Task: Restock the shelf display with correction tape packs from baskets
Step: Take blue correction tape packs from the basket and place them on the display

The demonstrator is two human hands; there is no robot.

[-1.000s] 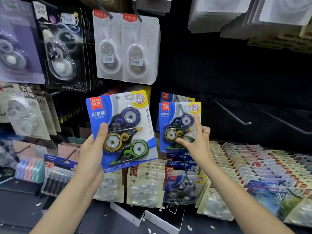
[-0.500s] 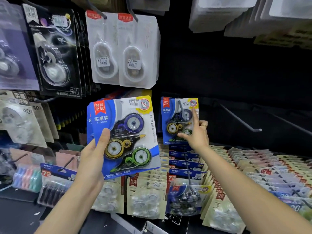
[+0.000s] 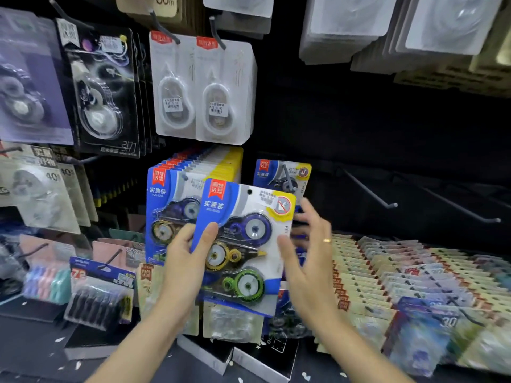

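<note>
My left hand (image 3: 184,261) grips the pack (image 3: 243,244) by its left edge: blue card, three tapes in purple, yellow, green. It is in front of the hung row (image 3: 193,172). My right hand (image 3: 307,255), fingers spread, seems just off its right edge. Bare hooks (image 3: 367,190) stand to the right.

A stationery shop; price-stickered blister packs (image 3: 199,89) hang on display hooks (image 3: 370,190).
</note>
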